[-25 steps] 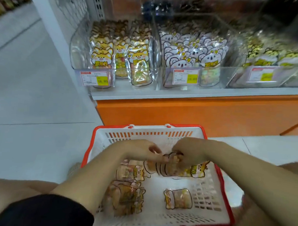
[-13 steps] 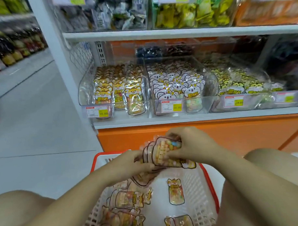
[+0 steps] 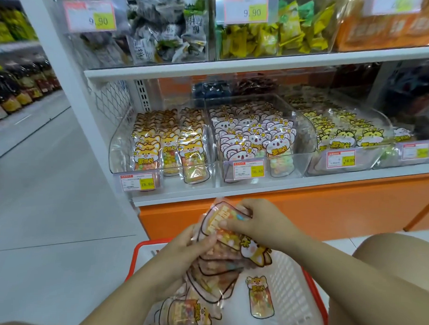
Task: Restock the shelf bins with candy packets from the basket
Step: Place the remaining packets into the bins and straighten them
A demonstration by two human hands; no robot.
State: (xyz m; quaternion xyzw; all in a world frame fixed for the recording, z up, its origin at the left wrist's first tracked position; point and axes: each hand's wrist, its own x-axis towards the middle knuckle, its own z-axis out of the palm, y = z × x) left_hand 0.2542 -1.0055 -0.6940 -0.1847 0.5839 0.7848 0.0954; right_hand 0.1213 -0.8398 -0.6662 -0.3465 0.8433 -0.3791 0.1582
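Note:
Both hands hold a stack of fox-print candy packets point(image 3: 224, 238) above the white basket with a red rim point(image 3: 292, 284). My left hand point(image 3: 183, 251) grips the stack from the left side. My right hand point(image 3: 257, 224) pinches the top packet from the right. More packets lie in the basket, one flat point(image 3: 261, 297) and others at the bottom edge point(image 3: 181, 312). The clear shelf bin point(image 3: 126, 147) just above holds rows of the same fox packets point(image 3: 170, 141).
A second clear bin with koala packets point(image 3: 253, 137) stands beside the fox bin, and a third with yellow-green packets point(image 3: 343, 132) to the right. An orange shelf base point(image 3: 328, 210) faces the basket. Upper shelf bins point(image 3: 164, 27) hold other sweets. Grey aisle floor point(image 3: 37, 204) lies left.
My hands gathered packets in the basket, then lifted the stack up toward the shelf. My view tilted upward, showing the upper shelf.

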